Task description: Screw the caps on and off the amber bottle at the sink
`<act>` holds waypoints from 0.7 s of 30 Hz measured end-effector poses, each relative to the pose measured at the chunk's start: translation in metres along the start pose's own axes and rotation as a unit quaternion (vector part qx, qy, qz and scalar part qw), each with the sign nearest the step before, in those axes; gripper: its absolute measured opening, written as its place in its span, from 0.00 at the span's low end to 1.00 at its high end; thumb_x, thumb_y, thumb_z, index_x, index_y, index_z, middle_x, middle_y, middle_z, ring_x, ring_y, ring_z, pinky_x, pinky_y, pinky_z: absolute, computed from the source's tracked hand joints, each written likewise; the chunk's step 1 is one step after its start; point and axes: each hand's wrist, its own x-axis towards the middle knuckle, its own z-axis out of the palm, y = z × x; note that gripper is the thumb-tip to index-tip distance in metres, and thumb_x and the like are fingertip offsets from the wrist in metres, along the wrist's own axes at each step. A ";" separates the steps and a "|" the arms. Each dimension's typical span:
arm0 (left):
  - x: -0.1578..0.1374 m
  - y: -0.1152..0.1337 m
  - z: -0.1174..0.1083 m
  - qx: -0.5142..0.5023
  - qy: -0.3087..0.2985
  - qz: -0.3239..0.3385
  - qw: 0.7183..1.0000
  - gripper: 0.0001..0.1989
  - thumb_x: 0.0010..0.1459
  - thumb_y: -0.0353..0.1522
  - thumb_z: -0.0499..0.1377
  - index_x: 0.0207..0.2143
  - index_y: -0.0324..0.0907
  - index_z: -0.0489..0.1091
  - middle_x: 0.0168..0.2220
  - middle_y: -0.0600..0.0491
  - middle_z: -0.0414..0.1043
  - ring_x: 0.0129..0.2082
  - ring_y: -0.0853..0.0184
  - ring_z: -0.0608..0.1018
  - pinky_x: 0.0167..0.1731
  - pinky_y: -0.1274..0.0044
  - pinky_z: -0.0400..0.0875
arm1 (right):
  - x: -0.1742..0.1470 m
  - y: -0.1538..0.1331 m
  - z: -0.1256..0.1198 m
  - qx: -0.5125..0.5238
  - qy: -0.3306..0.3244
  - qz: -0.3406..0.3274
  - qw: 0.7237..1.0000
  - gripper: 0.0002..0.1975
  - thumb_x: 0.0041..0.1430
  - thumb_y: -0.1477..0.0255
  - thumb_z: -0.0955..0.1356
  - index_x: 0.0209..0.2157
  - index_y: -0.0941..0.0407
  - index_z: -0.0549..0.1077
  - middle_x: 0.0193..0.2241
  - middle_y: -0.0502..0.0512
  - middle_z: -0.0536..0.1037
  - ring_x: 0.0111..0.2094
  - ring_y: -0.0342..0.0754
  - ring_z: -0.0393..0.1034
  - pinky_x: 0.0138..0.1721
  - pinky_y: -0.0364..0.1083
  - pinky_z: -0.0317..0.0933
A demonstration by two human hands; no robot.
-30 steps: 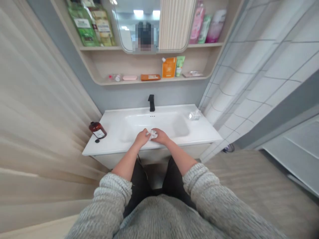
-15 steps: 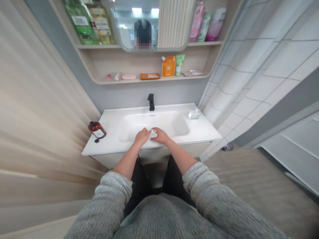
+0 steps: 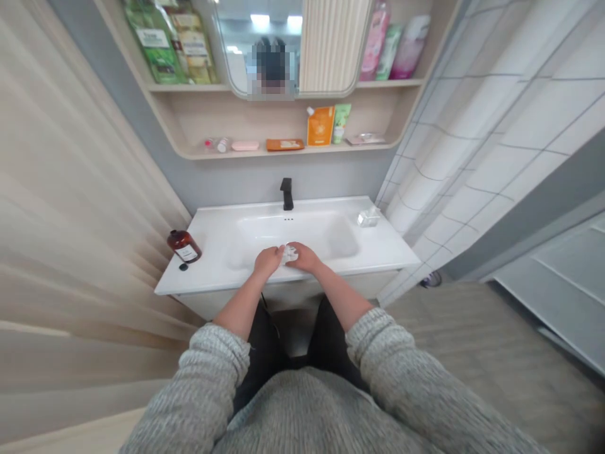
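Over the front edge of the white sink basin [image 3: 302, 230], both my hands meet around a small clear, whitish object [image 3: 290, 254]. Its exact kind is too small to make out. My right hand [image 3: 305, 257] curls round it from the right side. The fingers of my left hand [image 3: 268, 260] close on its left side, with the thumb up against it. Left on the counter, a brown bottle [image 3: 185, 246] with a white label stands beside a small black cap [image 3: 183, 267]. A clear container [image 3: 368, 217] sits at the counter's right.
Behind the basin rises a black faucet [image 3: 287, 194]. Above it, a wall shelf [image 3: 283, 154] carries an orange pouch [image 3: 321, 126], a green tube [image 3: 341, 123] and a pink soap bar [image 3: 245, 145]. A mirror [image 3: 258, 47] hangs higher, between several bottles. Curtains flank both sides.
My left hand has shifted very slightly, its fingers tilting around the clear object. My right hand stays almost where it was.
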 end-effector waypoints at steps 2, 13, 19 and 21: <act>0.000 0.000 0.000 -0.006 0.007 -0.001 1.000 0.26 0.80 0.51 0.50 0.52 0.45 0.80 0.53 0.40 0.87 0.56 0.49 0.85 0.51 0.68 0.73 | 0.000 0.001 0.000 -0.001 0.000 0.000 1.000 0.39 0.51 0.67 0.83 0.65 0.51 0.78 0.60 0.59 0.83 0.59 0.60 0.80 0.67 0.59 0.71; 0.002 -0.004 0.001 -0.031 0.016 0.008 0.999 0.17 0.76 0.47 0.58 0.50 0.47 0.80 0.47 0.44 0.87 0.50 0.52 0.86 0.46 0.70 0.72 | 0.001 0.002 0.001 -0.001 0.002 0.008 1.000 0.40 0.50 0.67 0.84 0.65 0.52 0.78 0.63 0.61 0.82 0.62 0.62 0.79 0.69 0.60 0.70; 0.003 -0.006 0.003 -0.030 0.022 -0.002 0.999 0.26 0.80 0.49 0.49 0.42 0.45 0.81 0.46 0.41 0.87 0.50 0.50 0.86 0.47 0.68 0.72 | 0.002 0.002 0.001 -0.006 0.000 0.015 1.000 0.42 0.49 0.68 0.84 0.66 0.53 0.78 0.65 0.63 0.81 0.64 0.63 0.78 0.69 0.60 0.70; 0.004 -0.006 0.003 -0.039 0.024 -0.003 0.999 0.19 0.77 0.48 0.55 0.48 0.46 0.80 0.47 0.43 0.87 0.50 0.51 0.86 0.46 0.69 0.72 | 0.002 0.002 0.001 -0.005 0.001 0.022 1.000 0.41 0.49 0.68 0.84 0.66 0.52 0.78 0.65 0.62 0.81 0.63 0.63 0.79 0.68 0.61 0.71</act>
